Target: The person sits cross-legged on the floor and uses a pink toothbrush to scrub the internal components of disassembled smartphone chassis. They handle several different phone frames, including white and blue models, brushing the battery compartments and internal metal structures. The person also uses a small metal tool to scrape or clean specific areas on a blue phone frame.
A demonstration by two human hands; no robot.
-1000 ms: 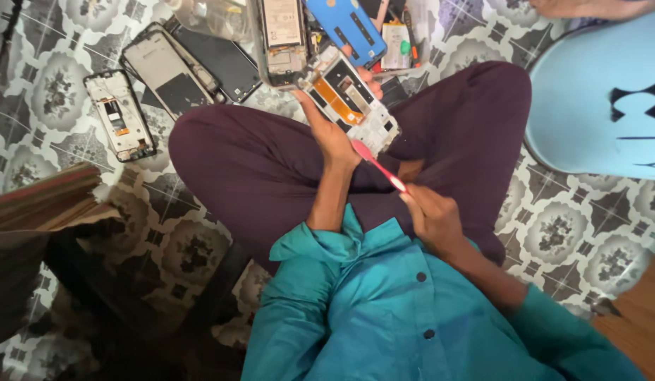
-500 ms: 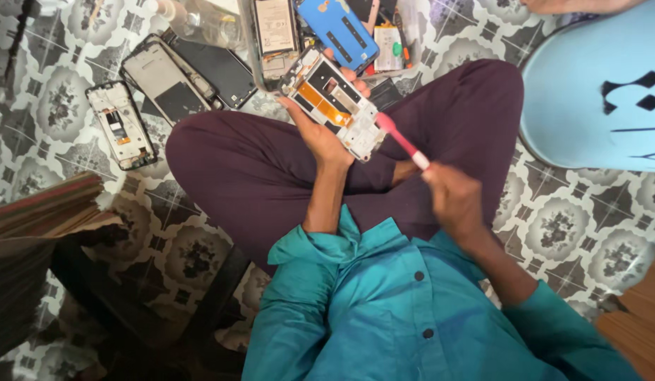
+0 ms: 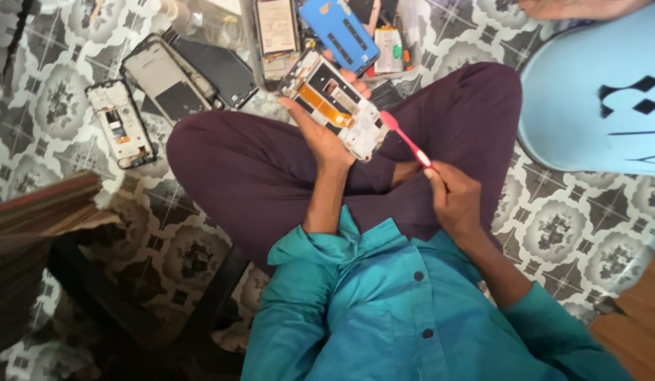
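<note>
I sit cross-legged on a patterned tile floor, in dark purple trousers and a teal shirt. My left hand (image 3: pixel 326 134) grips an opened phone body (image 3: pixel 336 106), its back off so the orange and white inner parts show. My right hand (image 3: pixel 454 197) holds a pink toothbrush (image 3: pixel 406 139) by its handle. The brush head rests at the lower right corner of the phone body, above my knees.
Several dismantled phones and covers lie on the floor ahead: a frame (image 3: pixel 120 123) at the left, two dark panels (image 3: pixel 179 77), a blue back cover (image 3: pixel 339 32). A light blue plastic stool (image 3: pixel 595 92) stands at the right. A brown bundle (image 3: pixel 31 233) lies at the left.
My left hand has lifted the phone body slightly and turned it. My right hand has drawn back to the right, and the brush head now meets the phone's lower right corner.
</note>
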